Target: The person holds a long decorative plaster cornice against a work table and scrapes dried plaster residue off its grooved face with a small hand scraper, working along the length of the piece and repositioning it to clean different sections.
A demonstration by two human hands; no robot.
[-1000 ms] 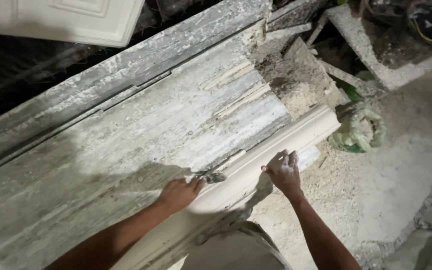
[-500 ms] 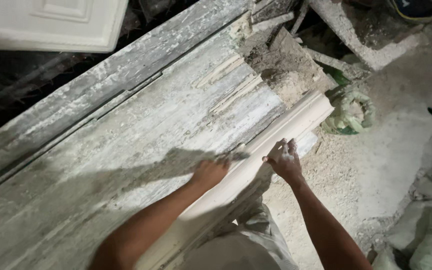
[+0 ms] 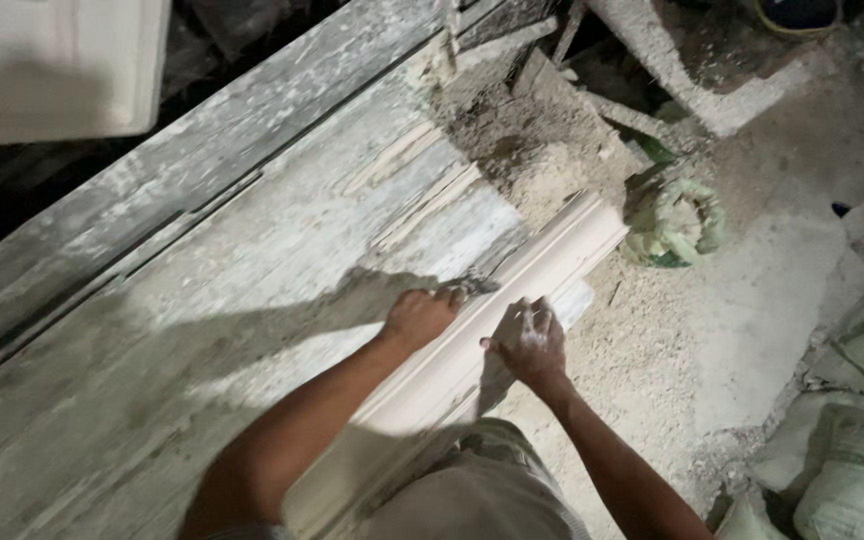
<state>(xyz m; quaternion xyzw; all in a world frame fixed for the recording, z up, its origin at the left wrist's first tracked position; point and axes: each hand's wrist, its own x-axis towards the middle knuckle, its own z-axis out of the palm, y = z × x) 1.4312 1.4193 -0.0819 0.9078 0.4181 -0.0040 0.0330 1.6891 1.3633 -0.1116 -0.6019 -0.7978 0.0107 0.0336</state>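
A long pale moulding strip [image 3: 552, 260] with a ridged profile lies along the near edge of a dusty plank workbench [image 3: 202, 330]. My left hand [image 3: 420, 316] is closed on a small dark tool [image 3: 474, 285] whose tip rests against the strip's upper edge. My right hand [image 3: 528, 342] lies on the strip just to the right of it, fingers spread and pressing on the surface. The strip's near end is hidden under my arms and body.
A heap of sawdust [image 3: 542, 150] sits at the bench's far end, with loose wooden slats [image 3: 422, 195] beside it. A coiled green rope bundle [image 3: 677, 220] lies on the dusty floor. Sacks [image 3: 852, 420] are piled at the right. A white panel [image 3: 52, 60] leans at top left.
Both hands have slid along the strip toward its far end, the left hand carrying the tool. The view has shifted a little too.
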